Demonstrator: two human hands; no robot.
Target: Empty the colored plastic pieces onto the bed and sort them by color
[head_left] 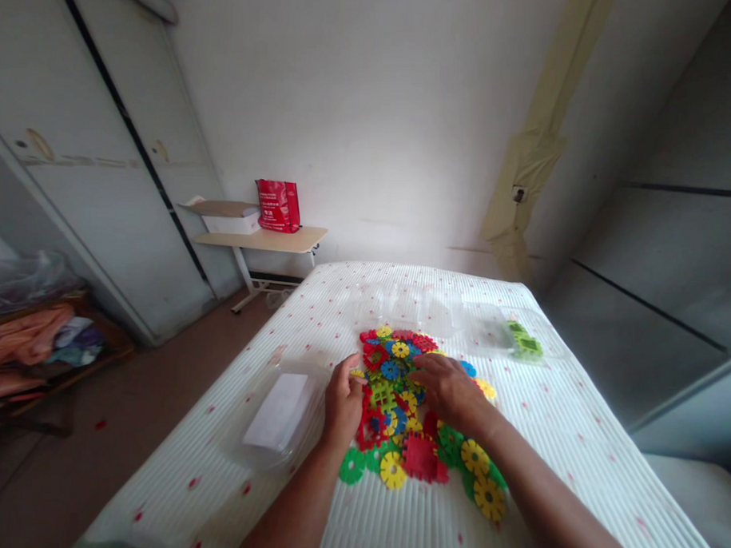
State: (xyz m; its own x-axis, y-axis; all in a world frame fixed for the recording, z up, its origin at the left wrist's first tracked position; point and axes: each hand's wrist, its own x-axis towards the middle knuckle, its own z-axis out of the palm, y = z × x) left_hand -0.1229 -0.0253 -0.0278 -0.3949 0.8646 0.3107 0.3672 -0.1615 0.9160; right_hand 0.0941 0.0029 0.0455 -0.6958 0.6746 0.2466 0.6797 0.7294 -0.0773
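Observation:
A loose pile of plastic building pieces lies on the bed: red square pieces [420, 456], light green square pieces [383, 395], and notched discs in yellow [393, 470], blue [389, 371] and green [352, 465]. At the pile's left edge is my left hand [343, 403], its thumb and fingers apart and nothing visible between them. My right hand [451, 391] reaches over the pile's right side, fingers stretched toward the middle and slightly bent. The pieces under its palm are hidden.
Left of the pile sits a clear plastic container [257, 454] with a white paper [277, 411]. Clear trays [409, 307] stand behind the pile; another clear tray [483, 330] at right holds light green pieces [524, 339]. A small table [300, 238] bears a red bag [277, 206].

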